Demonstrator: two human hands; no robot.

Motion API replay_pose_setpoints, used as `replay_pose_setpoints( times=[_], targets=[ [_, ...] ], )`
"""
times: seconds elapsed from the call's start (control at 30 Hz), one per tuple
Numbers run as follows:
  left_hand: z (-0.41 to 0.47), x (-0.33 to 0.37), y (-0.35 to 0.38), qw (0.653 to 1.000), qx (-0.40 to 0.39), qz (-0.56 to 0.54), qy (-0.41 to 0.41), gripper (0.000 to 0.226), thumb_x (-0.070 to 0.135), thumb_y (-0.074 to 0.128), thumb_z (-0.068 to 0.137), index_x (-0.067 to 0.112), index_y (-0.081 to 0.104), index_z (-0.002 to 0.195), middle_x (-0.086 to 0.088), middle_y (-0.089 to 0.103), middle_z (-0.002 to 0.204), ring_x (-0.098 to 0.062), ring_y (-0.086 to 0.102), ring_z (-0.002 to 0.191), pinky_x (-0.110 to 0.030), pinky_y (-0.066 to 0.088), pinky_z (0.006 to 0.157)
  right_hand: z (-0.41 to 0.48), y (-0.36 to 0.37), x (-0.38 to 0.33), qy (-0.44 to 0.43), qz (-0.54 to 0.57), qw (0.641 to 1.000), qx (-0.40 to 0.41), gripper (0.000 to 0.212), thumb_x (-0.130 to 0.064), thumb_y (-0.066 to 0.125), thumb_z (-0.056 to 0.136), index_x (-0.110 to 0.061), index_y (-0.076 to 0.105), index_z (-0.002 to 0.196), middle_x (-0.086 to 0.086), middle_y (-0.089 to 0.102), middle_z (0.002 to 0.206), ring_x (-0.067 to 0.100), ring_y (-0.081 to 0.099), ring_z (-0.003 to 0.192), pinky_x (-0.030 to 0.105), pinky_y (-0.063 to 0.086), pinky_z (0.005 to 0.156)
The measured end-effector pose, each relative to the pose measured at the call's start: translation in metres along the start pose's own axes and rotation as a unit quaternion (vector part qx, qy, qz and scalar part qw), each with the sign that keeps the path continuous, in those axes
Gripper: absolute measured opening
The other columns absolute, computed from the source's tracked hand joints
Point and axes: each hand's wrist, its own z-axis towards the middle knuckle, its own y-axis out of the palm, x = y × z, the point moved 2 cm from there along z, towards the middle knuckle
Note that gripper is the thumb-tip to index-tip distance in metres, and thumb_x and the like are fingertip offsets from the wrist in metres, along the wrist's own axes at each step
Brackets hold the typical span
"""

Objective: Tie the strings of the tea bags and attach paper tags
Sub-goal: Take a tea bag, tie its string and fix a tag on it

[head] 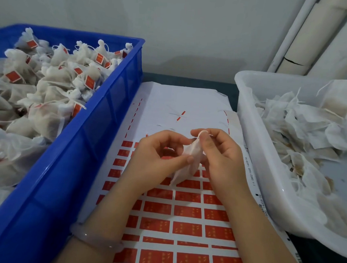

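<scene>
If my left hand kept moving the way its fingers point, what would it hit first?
The left hand points right, straight into the tea bag it holds; just beyond that is the right hand, though depth is unclear.

Blue crate (78, 157), white tub (264, 155), wall pipes (316, 38)

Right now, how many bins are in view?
2. A blue crate on the left holds tied, tagged tea bags. A white tub on the right holds untagged bags. Both run past the picture's edge, so others may sit outside it.
</scene>
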Motion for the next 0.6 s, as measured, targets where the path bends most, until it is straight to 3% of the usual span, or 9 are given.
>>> replay_pose_setpoints(
  times=[0.17, 0.23, 0.33, 0.53, 0.6],
  targets=[
    [-0.0014, 0.0011, -0.0005, 0.999, -0.026, -0.029, -0.018, 0.026, 0.015, 0.068, 0.082, 0.035, 0.064, 0.098, -0.005, 0.067, 0.09, -0.02, 0.066, 0.084, -0.024, 0.057, 0.067, -0.0001, -0.0006, -0.0017, 0.003, -0.006, 1.0, 0.016, 0.018, -0.043, 0.053, 0.081, -0.027, 0.061, 0.078, -0.013, 0.065, 0.079, -0.001, 0.062, 0.075, 0.007, 0.047, 0.058],
    [-0.0021, 0.0041, 0.0018, 0.996, -0.062, -0.053, -0.025, 0.028, 0.026, 0.073, 0.075, 0.031, 0.062, 0.1, -0.002, 0.066, 0.093, -0.021, 0.065, 0.087, -0.028, 0.058, 0.07, -0.0005, 0.0009, -0.0028, 0.005, -0.003, 1.0, 0.009, 0.024, -0.046, 0.052, 0.077, -0.025, 0.062, 0.079, -0.014, 0.065, 0.075, 0.0, 0.061, 0.071, 0.008, 0.047, 0.058],
    [-0.0032, 0.0054, 0.0043, 0.994, -0.098, -0.044, -0.025, 0.046, 0.03, 0.079, 0.064, 0.03, 0.058, 0.105, 0.006, 0.067, 0.092, -0.021, 0.066, 0.086, -0.035, 0.058, 0.073, 0.0004, 0.0017, -0.0027, 0.016, 0.021, 1.0, 0.005, 0.016, -0.033, 0.057, 0.085, -0.019, 0.062, 0.078, -0.014, 0.063, 0.066, -0.001, 0.059, 0.064, 0.012, 0.05, 0.059],
    [-0.0038, 0.0079, 0.0045, 0.995, -0.098, -0.021, -0.017, 0.03, 0.041, 0.07, 0.062, 0.032, 0.061, 0.09, 0.017, 0.067, 0.083, -0.006, 0.066, 0.079, -0.014, 0.052, 0.062, -0.0004, 0.0045, 0.0002, 0.066, 0.104, 0.992, -0.04, 0.022, -0.042, 0.056, 0.074, -0.022, 0.065, 0.07, -0.005, 0.063, 0.068, 0.013, 0.059, 0.069, 0.034, 0.053, 0.07],
    [-0.0041, 0.0092, 0.0038, 0.995, -0.094, -0.021, -0.01, 0.027, 0.043, 0.07, 0.062, 0.033, 0.062, 0.086, 0.019, 0.067, 0.079, -0.005, 0.066, 0.076, -0.013, 0.052, 0.061, -0.0002, 0.0053, 0.0006, 0.069, 0.148, 0.985, -0.055, 0.022, -0.038, 0.056, 0.077, -0.022, 0.066, 0.066, -0.003, 0.061, 0.067, 0.012, 0.057, 0.067, 0.032, 0.051, 0.067]
  ],
)
